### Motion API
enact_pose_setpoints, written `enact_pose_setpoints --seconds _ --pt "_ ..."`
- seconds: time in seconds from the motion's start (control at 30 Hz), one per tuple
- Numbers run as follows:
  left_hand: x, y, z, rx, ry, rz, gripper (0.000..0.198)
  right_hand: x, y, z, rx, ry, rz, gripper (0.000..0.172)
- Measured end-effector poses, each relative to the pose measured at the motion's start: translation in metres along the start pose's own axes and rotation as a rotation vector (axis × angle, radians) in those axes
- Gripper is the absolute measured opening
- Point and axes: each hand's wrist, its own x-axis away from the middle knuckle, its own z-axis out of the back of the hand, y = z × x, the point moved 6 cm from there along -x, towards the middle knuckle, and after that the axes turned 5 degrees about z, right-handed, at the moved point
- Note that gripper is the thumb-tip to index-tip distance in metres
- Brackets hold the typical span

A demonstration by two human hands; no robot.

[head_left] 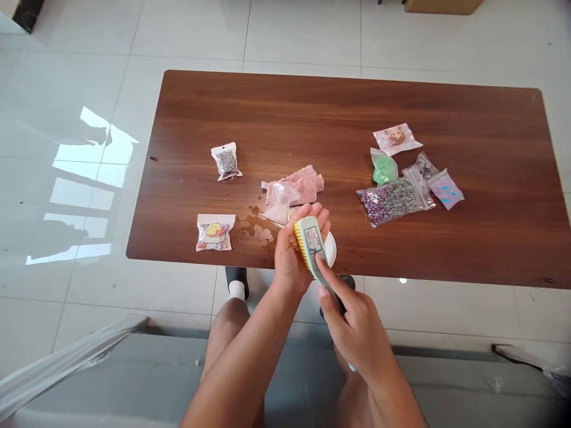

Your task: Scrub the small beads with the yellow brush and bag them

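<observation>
My right hand [352, 315] is wrapped round the handle of a pale green scrub brush [311, 241] with yellow bristles. Its index finger lies along the brush's back. Palm up, my left hand [294, 255] is held out with fingers stretched, and the bristle side lies over or against its palm. Behind both shows part of a white round object [331, 249], mostly hidden. Just beyond my left fingertips, a clear plastic bag [281, 202] with pale contents rests on a folded pink cloth [306, 183]. Water drops wet the table around them.
The brown wooden table [468, 249] carries a small bag of dark beads [226, 161] and a cartoon-printed packet [216, 232] on the left. Toward the right lie a large bead bag [392, 199], a green-filled bag [384, 168] and several small packets. A cardboard box [441, 6] stands beyond.
</observation>
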Motion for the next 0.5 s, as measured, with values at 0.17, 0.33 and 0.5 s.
enact_pose_setpoints --seconds 0.17,0.33,0.5 --pt "-0.002 0.005 0.010 0.108 0.108 -0.024 0.022 0.002 -0.002 0.001 0.043 -0.016 0.026 0.053" --pt "0.000 0.003 0.005 0.100 0.081 0.002 0.025 0.004 0.001 0.006 0.050 0.020 0.029 0.052" --pt "0.005 -0.010 0.002 0.017 0.031 0.020 0.033 -0.001 -0.006 0.004 0.105 0.058 0.082 0.053"
